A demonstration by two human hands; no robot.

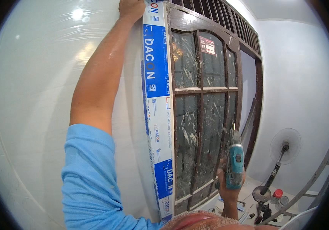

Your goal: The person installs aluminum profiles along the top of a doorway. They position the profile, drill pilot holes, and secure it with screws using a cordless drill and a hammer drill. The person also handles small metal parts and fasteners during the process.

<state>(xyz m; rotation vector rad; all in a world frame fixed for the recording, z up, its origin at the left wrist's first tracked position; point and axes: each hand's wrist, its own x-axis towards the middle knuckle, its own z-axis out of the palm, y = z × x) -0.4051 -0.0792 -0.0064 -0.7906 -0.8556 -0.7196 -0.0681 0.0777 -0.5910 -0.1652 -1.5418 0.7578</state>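
Note:
My left arm, in a light blue sleeve, reaches up to the top edge of the view. There my left hand (132,9) is closed at the upper end of a long upright aluminium profile (158,126) covered in blue and white printed film; the fingertips are partly hidden. Low on the right, my right hand (225,183) is wrapped round the handle of a teal cordless drill (236,165). The drill's bit points up, apart from the profile, with a dark wooden door (200,92) behind it.
Clear plastic sheeting (38,96) hangs over the wall at left. Toward the right are a standing fan (285,147), a red-lidded jar (277,194) and a ladder (310,184). Loose tools and small items lie on the floor near my right arm.

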